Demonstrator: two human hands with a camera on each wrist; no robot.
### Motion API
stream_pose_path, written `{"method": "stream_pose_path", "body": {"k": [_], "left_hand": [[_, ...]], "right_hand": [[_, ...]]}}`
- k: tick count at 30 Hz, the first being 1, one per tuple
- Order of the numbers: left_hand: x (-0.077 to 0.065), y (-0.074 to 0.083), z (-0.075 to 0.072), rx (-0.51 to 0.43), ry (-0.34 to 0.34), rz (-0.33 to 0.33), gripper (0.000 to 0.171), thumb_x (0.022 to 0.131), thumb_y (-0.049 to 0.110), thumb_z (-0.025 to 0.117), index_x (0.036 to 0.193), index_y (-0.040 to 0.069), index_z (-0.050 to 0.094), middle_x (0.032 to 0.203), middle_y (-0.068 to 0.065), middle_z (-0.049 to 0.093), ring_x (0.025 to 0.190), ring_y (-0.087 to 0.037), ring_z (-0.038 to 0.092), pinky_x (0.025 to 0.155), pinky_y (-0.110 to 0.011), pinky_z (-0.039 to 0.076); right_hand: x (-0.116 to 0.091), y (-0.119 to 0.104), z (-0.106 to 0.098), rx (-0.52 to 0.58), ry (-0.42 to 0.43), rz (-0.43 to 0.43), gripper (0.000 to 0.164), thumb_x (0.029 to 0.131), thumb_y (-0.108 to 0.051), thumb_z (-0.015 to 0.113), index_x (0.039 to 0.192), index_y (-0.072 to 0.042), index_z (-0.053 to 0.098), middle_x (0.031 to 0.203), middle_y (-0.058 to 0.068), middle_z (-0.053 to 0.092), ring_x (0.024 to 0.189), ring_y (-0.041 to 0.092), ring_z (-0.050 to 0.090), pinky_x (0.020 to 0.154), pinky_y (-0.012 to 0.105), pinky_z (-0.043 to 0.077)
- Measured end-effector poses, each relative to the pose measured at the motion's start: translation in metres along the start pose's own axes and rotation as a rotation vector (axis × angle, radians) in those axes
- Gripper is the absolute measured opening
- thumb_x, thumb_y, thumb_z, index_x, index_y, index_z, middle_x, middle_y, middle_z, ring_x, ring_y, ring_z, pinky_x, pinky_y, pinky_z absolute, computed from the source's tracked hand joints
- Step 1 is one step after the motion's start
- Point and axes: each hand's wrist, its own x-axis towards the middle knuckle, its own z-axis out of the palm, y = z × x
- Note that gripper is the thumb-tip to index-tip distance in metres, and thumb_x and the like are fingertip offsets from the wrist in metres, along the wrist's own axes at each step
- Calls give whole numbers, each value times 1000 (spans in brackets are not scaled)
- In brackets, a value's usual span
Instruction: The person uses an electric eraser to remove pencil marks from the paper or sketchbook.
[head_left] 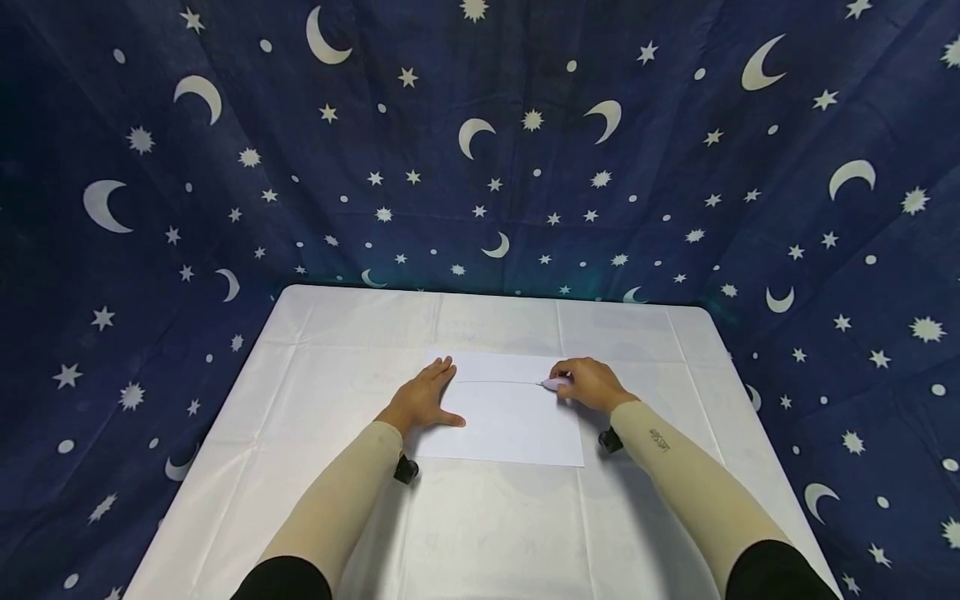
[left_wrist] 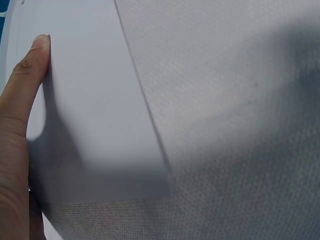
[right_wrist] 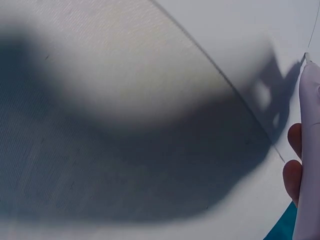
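Note:
A white sheet of paper (head_left: 510, 429) lies on the table, with a thin dark line (head_left: 495, 382) running across its upper part. My left hand (head_left: 423, 398) rests spread on the sheet's left side, fingers and thumb straight; the left wrist view shows its thumb (left_wrist: 37, 62) along the paper. Near the right edge, my right hand (head_left: 592, 383) grips a thick, pale lilac pen-shaped tool (right_wrist: 310, 130). Its narrow metal tip (right_wrist: 306, 57) points left, at the line's right end. Two fingertips (right_wrist: 293, 175) show beside the tool's body in the right wrist view; the other fingers are hidden there.
A white cloth with fold creases covers the table (head_left: 495, 533). Behind and beside it hangs a dark blue curtain (head_left: 420, 142) with moons and stars. Beige sleeves (head_left: 337, 492) cover both forearms, and a small dark device (head_left: 406, 470) sits under each wrist.

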Motion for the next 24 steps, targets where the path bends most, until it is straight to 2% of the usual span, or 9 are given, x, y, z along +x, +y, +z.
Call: {"method": "stream_pose_path", "body": {"k": [12,24], "left_hand": [[1,1,-1,3,-3,0,116,53,75,62,145,18,19,149,6,7,135,-12,3,106,-36,19],[-2,2,-1,-9,-4,-5,115,54,73,64,145,19,19,150,6,8,135,-11,2,106,-36,20]], "right_hand": [[-2,4,-3,-3,8,-26,22,75,-22,70,96,-24,67,93,-7,62,77,14,51,74,34,43],[2,-6,1,-1,27,-56,23,74,-19,71,97,-23,67,93,-7,63,80,14,53,76,36,45]]}}
